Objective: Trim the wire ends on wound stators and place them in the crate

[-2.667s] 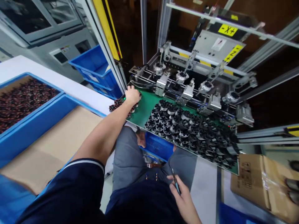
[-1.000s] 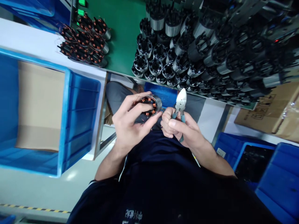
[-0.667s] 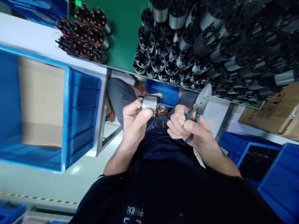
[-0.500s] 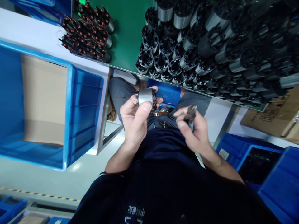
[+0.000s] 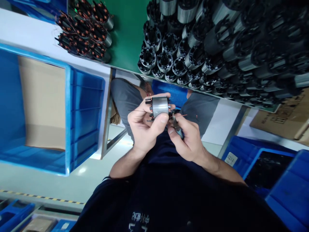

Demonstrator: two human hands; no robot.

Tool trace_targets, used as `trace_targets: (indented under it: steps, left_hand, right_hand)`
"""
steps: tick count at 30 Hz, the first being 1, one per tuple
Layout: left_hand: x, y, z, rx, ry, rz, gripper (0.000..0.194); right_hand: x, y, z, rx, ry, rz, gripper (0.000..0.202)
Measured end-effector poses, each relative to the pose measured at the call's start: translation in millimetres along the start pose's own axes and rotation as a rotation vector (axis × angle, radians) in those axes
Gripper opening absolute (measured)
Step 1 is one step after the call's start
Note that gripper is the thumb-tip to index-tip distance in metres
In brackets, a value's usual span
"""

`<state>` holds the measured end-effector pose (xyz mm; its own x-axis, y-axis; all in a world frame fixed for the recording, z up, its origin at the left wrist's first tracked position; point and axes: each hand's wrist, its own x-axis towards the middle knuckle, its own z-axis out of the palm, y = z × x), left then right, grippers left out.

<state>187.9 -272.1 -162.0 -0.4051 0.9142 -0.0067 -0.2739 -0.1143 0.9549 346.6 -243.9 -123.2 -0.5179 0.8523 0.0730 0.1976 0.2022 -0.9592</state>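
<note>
Between the thumb and fingers of my left hand (image 5: pixel 147 129) is a metal motor stator (image 5: pixel 160 105), its silver side facing up, with black end pieces and copper windings. Thin wires stick out from both of its ends. My right hand (image 5: pixel 187 135) is closed on a small cutting tool (image 5: pixel 177 126), whose metal jaws touch or nearly touch the stator's right end. Fingers partly cover the tool's handle. Both hands are above the lap, just below the edge of the green table (image 5: pixel 127 35).
Wound stators (image 5: pixel 83 29) stand in a group at the table's upper left. Many bare stators (image 5: pixel 180 66) fill its right side. A blue crate (image 5: pixel 68 122) with cardboard inside is at left; blue bins (image 5: pixel 256 151) and a cardboard box (image 5: pixel 277 122) are at right.
My right hand has moved left with the tool, up to the stator's right end. My left hand and the stator have shifted slightly right and down.
</note>
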Motion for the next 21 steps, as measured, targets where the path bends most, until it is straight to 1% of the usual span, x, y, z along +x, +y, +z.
trace_targets:
  steps: [4, 6, 7, 8, 9, 10, 11, 13, 14, 15, 16, 17, 18, 19, 20, 21]
  left_hand:
    - [-1, 1, 7.1, -0.016, 0.035, -0.08, 0.04]
    - [1, 3, 6.0, -0.04, 0.063, -0.126, 0.039]
    - [3, 5, 1.5, -0.055, 0.088, -0.135, 0.037]
    - [6, 8, -6.7, -0.066, 0.119, -0.133, 0.035]
    - [9, 14, -19.3, -0.071, 0.152, -0.117, 0.034]
    - [12, 22, -36.5, -0.065, 0.185, -0.089, 0.033]
    - [14, 32, -58.2, -0.041, 0.217, -0.054, 0.033]
    - [18, 60, -112.2, 0.098, 0.277, 0.025, 0.031]
    - [18, 77, -142.4, 0.229, 0.315, 0.08, 0.028]
    - [18, 93, -173.1, 0.407, 0.354, 0.135, 0.024]
    - [16, 108, -203.2, 0.623, 0.392, 0.187, 0.021]
    - [15, 121, -231.9, 0.856, 0.418, 0.218, 0.021]
    - [13, 130, -258.5, 1.079, 0.425, 0.21, 0.021]
    - [12, 135, -282.3, 1.261, 0.415, 0.165, 0.02]
    - [11, 137, -303.1, 1.395, 0.377, 0.078, 0.019]
    - [10, 135, -320.7, 1.474, 0.317, -0.042, 0.019]
  right_hand:
    - [0, 3, -2, 0.038, -0.039, 0.028, 0.011]
    - [-3, 8, -5, 0.071, -0.067, 0.072, 0.015]
    - [-7, 11, -7, 0.08, -0.066, 0.104, 0.017]
    - [-11, 16, -11, 0.08, -0.057, 0.141, 0.02]
    - [-16, 23, -15, 0.074, -0.043, 0.183, 0.022]
    - [-22, 30, -20, 0.06, -0.024, 0.23, 0.023]
    - [-29, 39, -26, 0.046, -0.018, 0.277, 0.022]
    - [-42, 59, -39, 0.034, -0.005, 0.383, 0.021]
    - [-48, 70, -45, 0.018, 0.01, 0.445, 0.023]
    - [-54, 81, -51, 0.0, 0.015, 0.511, 0.027]
    - [-59, 92, -56, -0.025, 0.033, 0.589, 0.033]
    - [-63, 101, -61, -0.061, 0.019, 0.652, 0.041]
    - [-65, 110, -65, -0.108, 0.006, 0.701, 0.051]
    - [-67, 118, -68, -0.168, -0.028, 0.714, 0.062]
    - [-66, 124, -69, -0.247, -0.091, 0.725, 0.071]
    - [-64, 129, -67, -0.32, -0.159, 0.721, 0.079]
